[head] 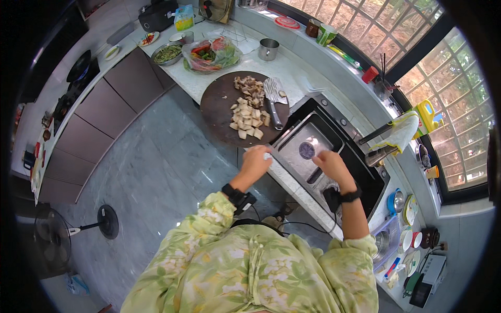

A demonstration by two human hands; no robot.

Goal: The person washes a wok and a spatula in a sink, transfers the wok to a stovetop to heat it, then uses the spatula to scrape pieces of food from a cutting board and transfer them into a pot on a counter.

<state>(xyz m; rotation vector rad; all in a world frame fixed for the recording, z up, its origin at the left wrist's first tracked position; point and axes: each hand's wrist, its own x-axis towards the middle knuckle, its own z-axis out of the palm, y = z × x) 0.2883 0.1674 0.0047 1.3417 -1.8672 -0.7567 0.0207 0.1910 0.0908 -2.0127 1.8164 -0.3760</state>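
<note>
My left hand (256, 161) is at the counter edge beside the sink, just below the round chopping board (215, 105). Its fingers are curled, with a small whitish bit at them that I cannot make out. My right hand (332, 166) hangs over the steel sink basin (291, 144), near the round drain strainer (307, 150), fingers bent together; whether it holds anything is unclear. On the board lie pale cut chunks (248, 119), a pile of browner chopped pieces (250, 89) and a cleaver (274, 94) with its black handle towards me.
Behind the board stand a steel cup (268, 49), a plastic bag of vegetables (211, 54) and a bowl of green beans (167, 53). A cloth (399, 131) hangs over the faucet (375, 135). Dishes and a purple basket (385, 242) are at the right; a standing fan (53, 238) is at the left.
</note>
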